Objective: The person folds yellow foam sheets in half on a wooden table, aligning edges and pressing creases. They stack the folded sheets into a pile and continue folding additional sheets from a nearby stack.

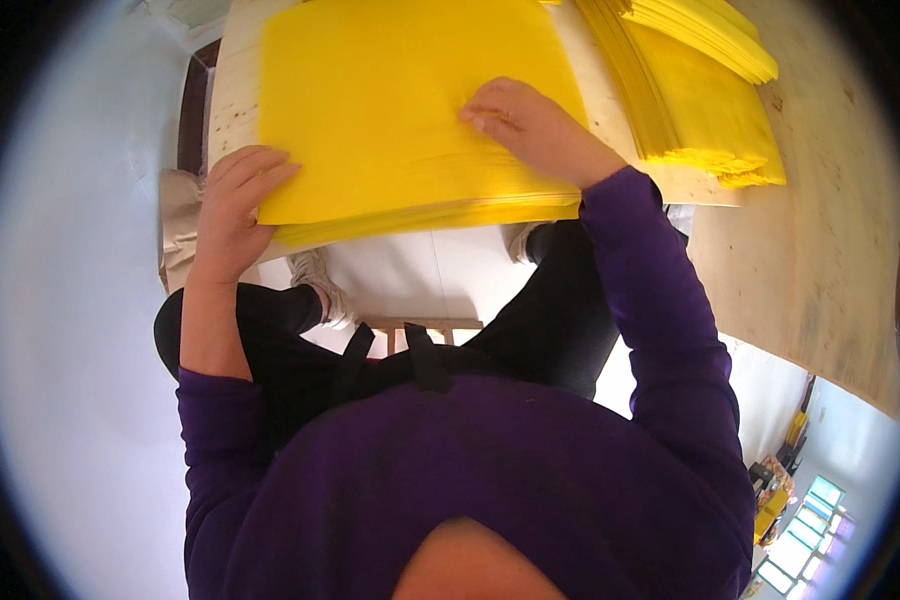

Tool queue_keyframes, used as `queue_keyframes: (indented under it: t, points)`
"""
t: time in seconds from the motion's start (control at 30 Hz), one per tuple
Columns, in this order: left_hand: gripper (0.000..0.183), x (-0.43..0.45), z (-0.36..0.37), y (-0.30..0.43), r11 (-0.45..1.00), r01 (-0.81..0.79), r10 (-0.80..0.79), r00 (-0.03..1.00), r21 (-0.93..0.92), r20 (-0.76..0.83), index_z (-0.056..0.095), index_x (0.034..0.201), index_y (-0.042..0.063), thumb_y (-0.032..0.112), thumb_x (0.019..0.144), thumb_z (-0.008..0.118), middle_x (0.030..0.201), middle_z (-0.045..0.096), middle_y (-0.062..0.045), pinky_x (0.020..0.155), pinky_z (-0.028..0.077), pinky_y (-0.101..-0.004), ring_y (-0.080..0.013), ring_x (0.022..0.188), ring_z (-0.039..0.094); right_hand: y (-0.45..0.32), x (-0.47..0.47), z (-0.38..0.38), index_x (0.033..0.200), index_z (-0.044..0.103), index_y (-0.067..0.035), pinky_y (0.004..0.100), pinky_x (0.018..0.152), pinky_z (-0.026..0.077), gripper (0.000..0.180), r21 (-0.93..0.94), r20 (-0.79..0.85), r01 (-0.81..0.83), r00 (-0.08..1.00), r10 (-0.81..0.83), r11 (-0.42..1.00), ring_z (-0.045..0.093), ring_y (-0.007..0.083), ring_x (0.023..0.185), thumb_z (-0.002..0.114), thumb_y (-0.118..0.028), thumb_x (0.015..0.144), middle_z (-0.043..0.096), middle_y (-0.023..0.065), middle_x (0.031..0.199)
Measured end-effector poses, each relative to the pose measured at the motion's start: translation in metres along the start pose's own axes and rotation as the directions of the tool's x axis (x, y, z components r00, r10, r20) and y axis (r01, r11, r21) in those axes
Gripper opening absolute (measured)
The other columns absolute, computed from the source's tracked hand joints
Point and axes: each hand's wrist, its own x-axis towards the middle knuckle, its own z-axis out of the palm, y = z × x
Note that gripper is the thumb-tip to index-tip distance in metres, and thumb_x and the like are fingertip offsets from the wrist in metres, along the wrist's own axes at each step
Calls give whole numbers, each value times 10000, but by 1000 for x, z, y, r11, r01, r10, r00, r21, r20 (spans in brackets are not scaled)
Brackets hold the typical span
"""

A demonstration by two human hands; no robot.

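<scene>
A broad stack of thin yellow sheets lies before me, its layered near edge reaching the front of the wooden table. My left hand holds the stack's near left corner, fingers on top and thumb at the front edge, its tip hidden. Over the right half of the top sheet is my right hand, palm down, with thumb and fingers curled close together. Whether a sheet is pinched between those fingertips cannot be made out.
More yellow sheets lie at the right in a folded-looking pile, with another bundle on top. They rest on a pale wooden tabletop. Brown paper is at the table's left side. My legs and shoes are below the front edge.
</scene>
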Motion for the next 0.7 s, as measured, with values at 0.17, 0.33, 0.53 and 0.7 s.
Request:
queue_keyframes:
  t: [0.17, 0.33, 0.53, 0.7]
  points:
    - [478, -1, -1, -2, 1000, 5, -5, 1000, -11, -3, 681, 1028, 84, -87, 588, 606, 1097, 646, -90, 946, 425, -396, -309, 1095, 564, -3, 15, 0, 989, 660, -9, 398, 877, 466, 253, 89, -130, 48, 991, -36, 995, 576, 333, 989, 546, -223, 917, 640, 157, 1012]
    - [462, -2, -1, -3, 1000, -8, 8, 1000, 4, -18, 684, 1012, 79, -76, 585, 602, 1081, 649, -94, 948, 427, -400, -310, 1086, 569, -5, 21, 9, 1101, 628, -28, 345, 936, 440, 245, 16, -46, 52, 998, -51, 999, 565, 286, 1054, 556, -199, 941, 608, 116, 1094]
    - [469, -2, 1, -6, 999, -5, 2, 999, -54, -51, 688, 999, 78, -101, 579, 579, 1057, 657, -88, 944, 435, -399, -309, 1065, 581, -8, 8, -6, 1154, 609, -36, 345, 983, 420, 291, 127, -80, -70, 994, 81, 989, 544, 287, 1133, 604, -195, 911, 600, 119, 1169]
    - [475, -1, 2, -9, 996, 15, -18, 999, -89, -40, 691, 997, 75, -110, 576, 571, 1057, 668, -91, 944, 438, -392, -303, 1070, 586, -30, -29, -2, 1170, 599, -37, 392, 1001, 416, 394, 17, -128, -7, 992, 9, 1000, 526, 340, 1163, 677, -262, 856, 590, 168, 1218]
